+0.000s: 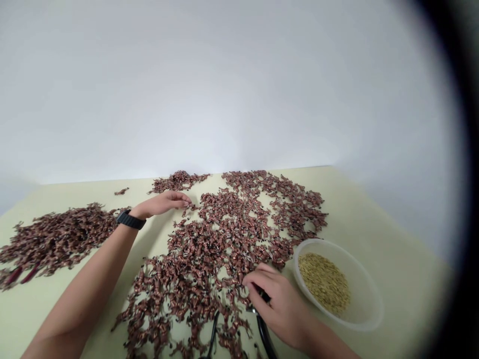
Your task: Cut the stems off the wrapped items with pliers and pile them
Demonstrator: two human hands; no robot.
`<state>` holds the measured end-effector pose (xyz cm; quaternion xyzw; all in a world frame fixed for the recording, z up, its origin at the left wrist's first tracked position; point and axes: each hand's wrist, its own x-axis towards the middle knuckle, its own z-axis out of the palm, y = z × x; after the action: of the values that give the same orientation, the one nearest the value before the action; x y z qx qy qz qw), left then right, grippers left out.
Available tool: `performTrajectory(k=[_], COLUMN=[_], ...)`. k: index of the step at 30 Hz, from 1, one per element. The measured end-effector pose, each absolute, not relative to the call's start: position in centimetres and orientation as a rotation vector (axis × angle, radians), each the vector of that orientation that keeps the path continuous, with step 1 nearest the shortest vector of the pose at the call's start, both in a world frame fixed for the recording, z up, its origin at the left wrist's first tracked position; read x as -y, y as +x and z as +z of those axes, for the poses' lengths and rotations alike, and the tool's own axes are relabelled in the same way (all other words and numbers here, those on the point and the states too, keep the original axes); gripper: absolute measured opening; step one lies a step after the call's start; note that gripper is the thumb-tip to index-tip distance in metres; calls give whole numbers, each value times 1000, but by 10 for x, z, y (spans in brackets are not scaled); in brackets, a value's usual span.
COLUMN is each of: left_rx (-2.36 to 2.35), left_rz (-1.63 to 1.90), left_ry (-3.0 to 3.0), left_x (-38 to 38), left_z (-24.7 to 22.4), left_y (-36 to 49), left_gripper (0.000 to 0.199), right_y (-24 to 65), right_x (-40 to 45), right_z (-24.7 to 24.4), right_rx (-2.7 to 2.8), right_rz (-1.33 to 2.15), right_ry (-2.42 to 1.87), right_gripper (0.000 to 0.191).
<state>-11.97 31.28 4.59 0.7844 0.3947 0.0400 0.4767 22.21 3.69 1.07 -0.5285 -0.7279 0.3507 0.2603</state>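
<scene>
Inspector A: What do your hands hold?

Inspector B: Your left hand appears to pinch one brown horse-like figurine at the spread's left edge. Your right hand is curled above a black-handled tool; whether it grips that or a figurine, I cannot tell.

Inspector A: Why this arrangement?

Inspector B: Your spread of figurines lies loose between and in front of your hands, probably so single pieces are easy to take. A denser pile lies left of your left hand and a smaller pile just beyond it, presumably to keep batches apart.

Inspector A: Containers?

Inspector B: One translucent plastic bowl, just right of your right hand, containing small yellow-gold pieces, too fine to identify
</scene>
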Motion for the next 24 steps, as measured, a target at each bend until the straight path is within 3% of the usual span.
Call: performTrajectory(k=[11,17,24], left_rx=[-983,-1074,-1685], left_rz=[447,729,1048], left_ry=[1294,1269,1485], left_x=[-318,-339,-387], left_z=[28,34,28], left_y=[-140,-156,-156], left_gripper=[34,35,60], right_y=[222,223,224], right_x=[-36,-36,-38], right_z=[8,6,7], right_rx=[1973,1974,1982], right_rz=[966,958,969], right_ry=[-1429,-1437,-1443], right_gripper=[24,23,23])
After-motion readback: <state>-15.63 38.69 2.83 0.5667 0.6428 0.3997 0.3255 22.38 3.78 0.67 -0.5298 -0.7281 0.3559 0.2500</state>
